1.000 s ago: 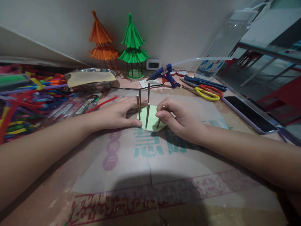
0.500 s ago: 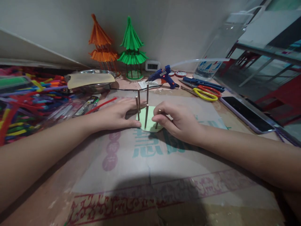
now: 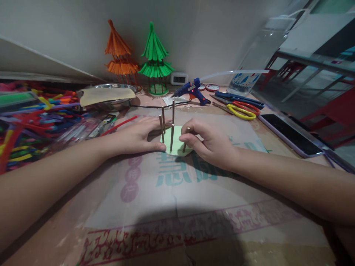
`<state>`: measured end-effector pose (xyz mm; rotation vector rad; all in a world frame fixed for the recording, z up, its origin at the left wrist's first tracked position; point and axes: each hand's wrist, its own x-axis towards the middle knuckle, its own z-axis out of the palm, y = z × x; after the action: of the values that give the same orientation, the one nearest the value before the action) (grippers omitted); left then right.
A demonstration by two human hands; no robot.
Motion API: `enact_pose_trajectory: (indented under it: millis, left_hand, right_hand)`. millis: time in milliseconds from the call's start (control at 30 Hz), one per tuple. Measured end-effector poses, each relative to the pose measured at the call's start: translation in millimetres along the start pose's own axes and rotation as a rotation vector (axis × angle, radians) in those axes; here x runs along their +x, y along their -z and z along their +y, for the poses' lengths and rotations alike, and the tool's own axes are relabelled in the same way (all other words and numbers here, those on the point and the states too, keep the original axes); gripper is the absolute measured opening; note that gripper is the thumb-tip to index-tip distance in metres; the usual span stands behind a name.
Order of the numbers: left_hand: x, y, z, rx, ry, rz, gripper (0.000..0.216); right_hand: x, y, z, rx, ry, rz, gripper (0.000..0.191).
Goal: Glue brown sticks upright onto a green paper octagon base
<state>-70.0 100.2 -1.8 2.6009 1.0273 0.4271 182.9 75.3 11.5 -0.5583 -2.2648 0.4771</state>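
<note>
A pale green disc lies on the printed sheet, with several thin brown sticks standing upright on it. My left hand rests flat at the disc's left side, fingers stretched out behind it and thumb at its near left edge. Thumb and forefinger of my right hand are pinched around a shorter-looking, slightly tilted stick at the disc's right. Part of that stick is hidden by the fingers.
Behind stand an orange pagoda model, a green one and a blue glue gun. Scissors, a phone and a water bottle are on the right. Colourful pipe cleaners and a metal bowl sit left.
Both hands keep nearly the same pose at the disc, and the sticks stay in place. The view has shifted very slightly.
</note>
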Motion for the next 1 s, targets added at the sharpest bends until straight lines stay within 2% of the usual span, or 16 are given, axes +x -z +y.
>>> enact_pose_trajectory:
  millis: [100,233,333,600,733,833,900,1000]
  left_hand:
    - [0,0,0,-0.014,0.009,-0.004,0.079]
    - [-1,-1,-1,-0.007,0.029,0.007,0.081]
    - [-1,-2,-2,-0.016,0.010,0.013,0.080]
    - [0,-4,-4,-0.026,-0.046,0.049,0.079]
    - [-1,-3,-2,-0.027,-0.045,0.038,0.079]
    - [-2,-3,-2,-0.023,-0.041,0.049,0.078]
    - [-2,-3,-3,-0.023,-0.045,0.058,0.077]
    - [-2,-4,-2,-0.028,-0.041,0.054,0.076]
  right_hand:
    - [-4,-1,2,0.064,-0.010,0.012,0.025]
    - [-8,0,5,0.174,0.016,0.099,0.033]
    - [-9,4,3,0.131,0.046,0.120,0.028]
    - [-9,7,0,-0.040,0.150,0.061,0.026]
    - [-9,7,0,-0.032,0.148,0.095,0.034]
    - [-9,7,-1,-0.038,0.169,0.087,0.031]
    - [-10,7,-1,-0.046,0.145,0.081,0.028]
    - [-11,7,0,-0.024,0.085,0.109,0.034]
